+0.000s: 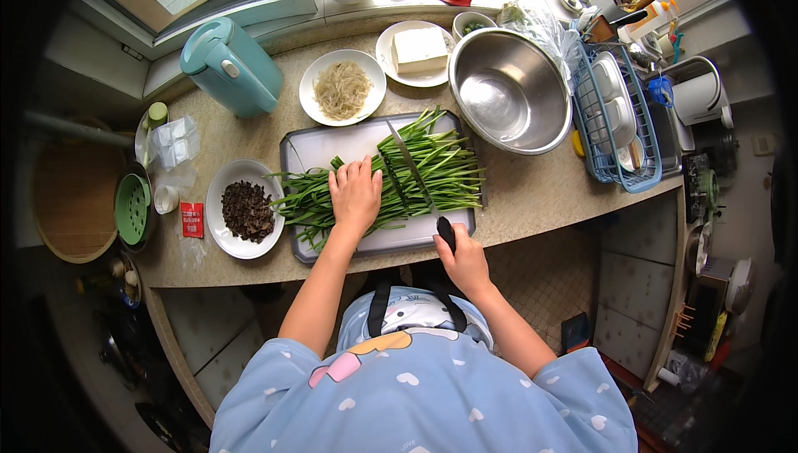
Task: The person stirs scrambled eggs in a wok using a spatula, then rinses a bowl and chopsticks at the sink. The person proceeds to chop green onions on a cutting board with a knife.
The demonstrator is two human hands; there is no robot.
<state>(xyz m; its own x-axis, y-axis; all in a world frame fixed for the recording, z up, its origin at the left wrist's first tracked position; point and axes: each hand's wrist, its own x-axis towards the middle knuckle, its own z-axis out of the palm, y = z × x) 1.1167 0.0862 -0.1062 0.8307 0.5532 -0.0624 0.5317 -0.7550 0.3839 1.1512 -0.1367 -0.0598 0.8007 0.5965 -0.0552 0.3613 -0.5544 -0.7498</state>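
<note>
My left hand (356, 194) presses flat on a bunch of green Chinese chives (312, 194), fingers pointing away from me. The chives lie crosswise on a cutting board (324, 144) with a grey rim. A cut runs across the bunch, and the stem section (446, 157) lies to its right. In my right hand (464, 260) is the black handle of a kitchen knife (410, 160). Its long blade slants over the stems, tip pointing away and to the left; whether it touches the board is hidden.
Around the board stand plates of chopped dark fungus (248, 211), glass noodles (342, 90) and tofu (419, 49), plus a steel bowl (511, 91). A teal kettle (232, 68) is at back left, a blue dish rack (617, 116) at right. The counter's front edge (536, 228) is close to me.
</note>
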